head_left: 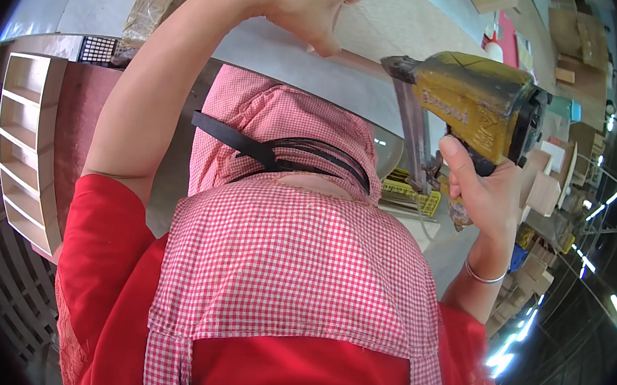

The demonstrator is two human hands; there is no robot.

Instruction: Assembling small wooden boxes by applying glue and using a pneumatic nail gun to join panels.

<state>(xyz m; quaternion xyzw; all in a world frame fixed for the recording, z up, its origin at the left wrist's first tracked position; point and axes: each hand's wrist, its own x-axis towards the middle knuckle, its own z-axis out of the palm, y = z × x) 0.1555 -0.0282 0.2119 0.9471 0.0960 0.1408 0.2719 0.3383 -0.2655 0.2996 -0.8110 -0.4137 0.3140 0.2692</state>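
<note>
My right hand [483, 191] is wrapped round the handle of a yellow and black nail gun [474, 97]. The gun is raised at the near edge of the worktable, its dark nose pointing left and its slanted magazine hanging down. Beyond the nose lies a pale wooden board [413, 35] with a thin strip along its near edge. At the board's left end is my left hand [304, 3], partly cut off by the top of the picture. Its thumb and curled fingers close about the board's end, though the exact contact is hard to see.
A wrapped brown package [165, 0] lies on the grey tabletop [263, 46] at the left. Further left stands a pale compartmented wooden frame [27, 143]. Below the table at the right is a yellow crate [412, 191]. Wooden blocks [546, 189] are stacked at the far right.
</note>
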